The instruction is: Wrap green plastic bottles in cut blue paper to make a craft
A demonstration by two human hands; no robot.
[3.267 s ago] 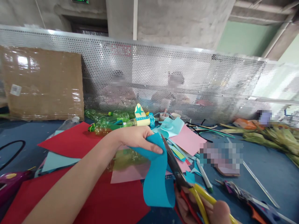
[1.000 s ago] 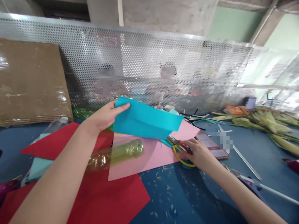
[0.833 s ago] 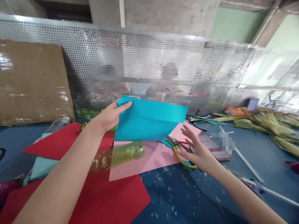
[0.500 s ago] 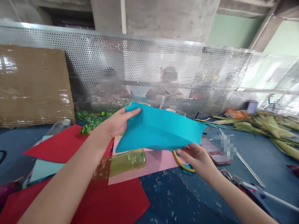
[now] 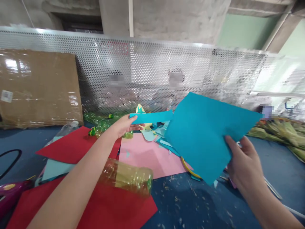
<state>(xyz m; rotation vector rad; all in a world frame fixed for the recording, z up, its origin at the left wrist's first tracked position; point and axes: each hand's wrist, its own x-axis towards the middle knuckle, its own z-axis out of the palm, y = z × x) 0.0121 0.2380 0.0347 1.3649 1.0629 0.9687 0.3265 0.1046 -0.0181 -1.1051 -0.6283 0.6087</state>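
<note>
My left hand (image 5: 122, 126) pinches one end of a narrow blue paper strip (image 5: 153, 117) between thumb and fingers. My right hand (image 5: 246, 159) grips a larger blue sheet of paper (image 5: 202, 133) by its lower right side, tilted up above the table. The strip's far end meets the sheet's left edge in view; whether they are joined I cannot tell. Below them lie a pink sheet (image 5: 147, 156) and blue paper scraps (image 5: 164, 136). A clear greenish plastic bottle (image 5: 133, 178) lies on its side near my left forearm.
Red sheets (image 5: 78, 144) and green bottles (image 5: 101, 127) are at left, by a cardboard panel (image 5: 40, 89). A purple tool (image 5: 11, 194) sits at the left edge. Corn husks (image 5: 281, 133) lie at right. A perforated metal screen (image 5: 147, 70) stands behind, with people beyond.
Both hands were on one curled blue paper. Now my right hand has moved right and up with the large sheet, while my left hand holds the narrow strip.
</note>
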